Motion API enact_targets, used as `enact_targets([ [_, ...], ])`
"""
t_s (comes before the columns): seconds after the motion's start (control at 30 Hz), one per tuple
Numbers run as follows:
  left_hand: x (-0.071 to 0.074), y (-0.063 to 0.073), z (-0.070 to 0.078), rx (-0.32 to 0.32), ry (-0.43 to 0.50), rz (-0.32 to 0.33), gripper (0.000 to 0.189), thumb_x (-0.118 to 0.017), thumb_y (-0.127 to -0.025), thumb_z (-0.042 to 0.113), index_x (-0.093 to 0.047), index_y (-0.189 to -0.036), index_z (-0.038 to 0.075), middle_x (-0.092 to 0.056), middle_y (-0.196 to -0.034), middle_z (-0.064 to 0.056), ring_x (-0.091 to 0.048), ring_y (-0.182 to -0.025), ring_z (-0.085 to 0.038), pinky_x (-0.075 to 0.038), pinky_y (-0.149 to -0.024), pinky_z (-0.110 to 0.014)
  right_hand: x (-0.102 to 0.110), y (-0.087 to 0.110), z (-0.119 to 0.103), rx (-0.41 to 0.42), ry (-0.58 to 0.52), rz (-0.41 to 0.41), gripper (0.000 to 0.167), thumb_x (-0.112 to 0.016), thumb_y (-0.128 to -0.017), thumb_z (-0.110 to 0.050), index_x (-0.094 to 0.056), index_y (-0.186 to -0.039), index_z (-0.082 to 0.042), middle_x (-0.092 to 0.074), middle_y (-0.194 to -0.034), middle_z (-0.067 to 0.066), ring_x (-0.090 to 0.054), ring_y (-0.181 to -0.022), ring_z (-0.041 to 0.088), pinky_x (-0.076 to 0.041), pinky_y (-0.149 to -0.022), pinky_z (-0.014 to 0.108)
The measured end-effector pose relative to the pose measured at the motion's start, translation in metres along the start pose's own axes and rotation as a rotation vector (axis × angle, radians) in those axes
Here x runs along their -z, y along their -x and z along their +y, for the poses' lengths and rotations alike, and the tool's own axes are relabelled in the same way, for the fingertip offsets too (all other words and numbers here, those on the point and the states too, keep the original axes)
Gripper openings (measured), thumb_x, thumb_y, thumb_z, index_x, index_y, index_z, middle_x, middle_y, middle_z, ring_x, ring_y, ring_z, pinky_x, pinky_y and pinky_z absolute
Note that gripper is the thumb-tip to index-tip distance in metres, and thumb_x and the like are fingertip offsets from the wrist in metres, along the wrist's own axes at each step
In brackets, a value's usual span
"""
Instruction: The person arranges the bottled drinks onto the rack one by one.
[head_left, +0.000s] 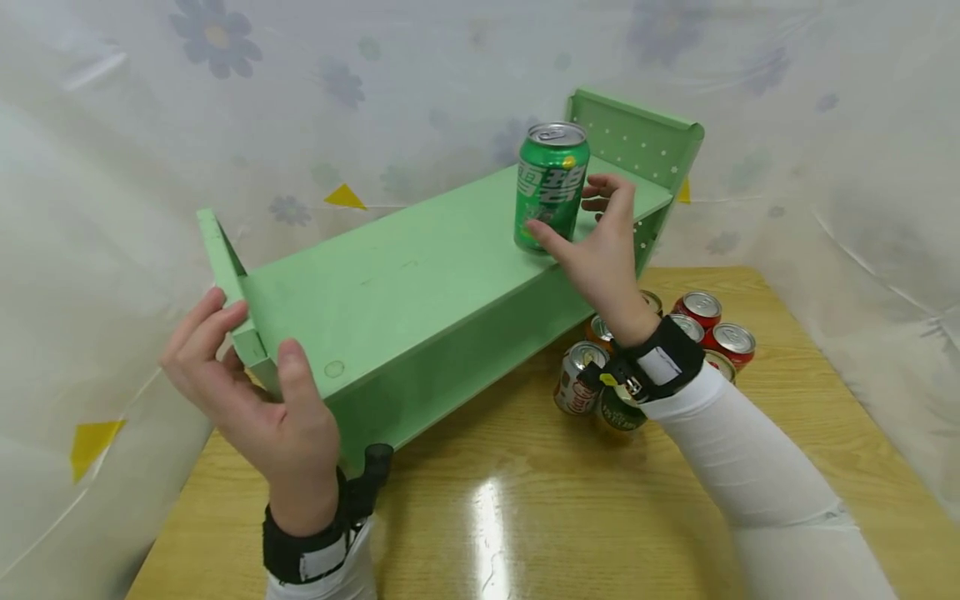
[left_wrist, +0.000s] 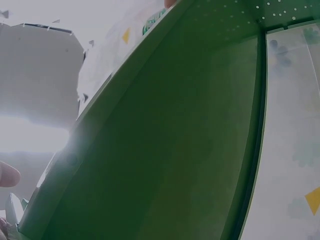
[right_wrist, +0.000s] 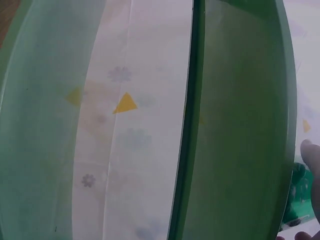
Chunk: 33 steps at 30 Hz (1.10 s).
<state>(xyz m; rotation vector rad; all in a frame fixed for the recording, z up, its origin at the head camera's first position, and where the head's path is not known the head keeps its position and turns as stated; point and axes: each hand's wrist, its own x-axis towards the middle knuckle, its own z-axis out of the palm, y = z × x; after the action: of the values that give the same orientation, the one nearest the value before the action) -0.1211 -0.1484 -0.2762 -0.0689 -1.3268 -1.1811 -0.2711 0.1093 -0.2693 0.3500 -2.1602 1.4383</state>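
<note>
A green soda can with large pale lettering stands upright on the upper board of a light green two-tier shelf. My right hand holds the can low down, thumb across its front and bent fingers at its right side. At the shelf's left end, my left hand touches the raised end panel with its fingers, the thumb held apart from them. The left wrist view shows the shelf's green board at close range. Part of the can shows at the right wrist view's edge.
Several cans stand together right of the shelf on the wooden table, among them a silver can and a red can. Floral sheeting hangs behind the table and along its sides.
</note>
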Motion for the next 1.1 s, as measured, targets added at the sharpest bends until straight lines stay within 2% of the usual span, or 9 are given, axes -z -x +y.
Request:
enact_targets([
  [0.3,0.0,0.0,0.0,-0.001,0.003,0.001,0.039,-0.054,-0.08,0.01,-0.056,-0.113,-0.011,-0.052,-0.131,-0.017,-0.045,-0.129,-0.033,-0.04,-0.08,-0.025,-0.005,-0.001,-0.002,0.003,0.01,-0.003,0.081,-0.084,-0.084,-0.028,-0.03,-0.138,-0.004,-0.039,-0.137,0.014,-0.045,-0.115,0.022,-0.037,-0.1,0.036],
  [0.5,0.0,0.0,0.001,0.005,0.003,0.007,0.038,-0.053,-0.08,0.009,-0.056,-0.112,-0.011,-0.051,-0.131,-0.017,-0.045,-0.129,-0.033,-0.041,-0.08,-0.025,-0.003,-0.001,-0.003,-0.017,0.034,-0.023,0.078,-0.08,-0.087,-0.029,-0.032,-0.143,-0.006,-0.045,-0.144,0.015,-0.053,-0.119,0.027,-0.04,-0.104,0.04],
  [0.7,-0.001,0.0,0.003,0.008,0.005,0.01,0.038,-0.053,-0.079,0.009,-0.056,-0.111,-0.011,-0.051,-0.131,-0.017,-0.045,-0.128,-0.033,-0.042,-0.082,-0.026,0.002,0.001,-0.004,-0.023,0.067,-0.036,0.075,-0.076,-0.089,-0.03,-0.038,-0.15,-0.008,-0.051,-0.144,0.014,-0.056,-0.12,0.029,-0.045,-0.103,0.043],
  [1.0,-0.004,-0.003,0.009,0.018,0.003,0.028,0.032,-0.052,-0.079,0.006,-0.054,-0.106,-0.011,-0.05,-0.129,-0.017,-0.043,-0.128,-0.031,-0.042,-0.088,-0.026,0.003,0.001,-0.002,-0.018,0.042,-0.047,0.071,-0.073,-0.092,-0.029,-0.043,-0.154,-0.01,-0.055,-0.148,0.011,-0.06,-0.126,0.029,-0.049,-0.106,0.045],
  [1.1,-0.002,-0.003,0.006,0.007,0.004,0.022,0.035,-0.053,-0.079,0.008,-0.055,-0.109,-0.011,-0.051,-0.13,-0.017,-0.044,-0.128,-0.032,-0.042,-0.086,-0.027,0.003,0.001,-0.001,-0.019,0.033,-0.057,0.07,-0.071,-0.092,-0.028,-0.043,-0.154,-0.01,-0.055,-0.148,0.011,-0.06,-0.129,0.029,-0.049,-0.107,0.045],
])
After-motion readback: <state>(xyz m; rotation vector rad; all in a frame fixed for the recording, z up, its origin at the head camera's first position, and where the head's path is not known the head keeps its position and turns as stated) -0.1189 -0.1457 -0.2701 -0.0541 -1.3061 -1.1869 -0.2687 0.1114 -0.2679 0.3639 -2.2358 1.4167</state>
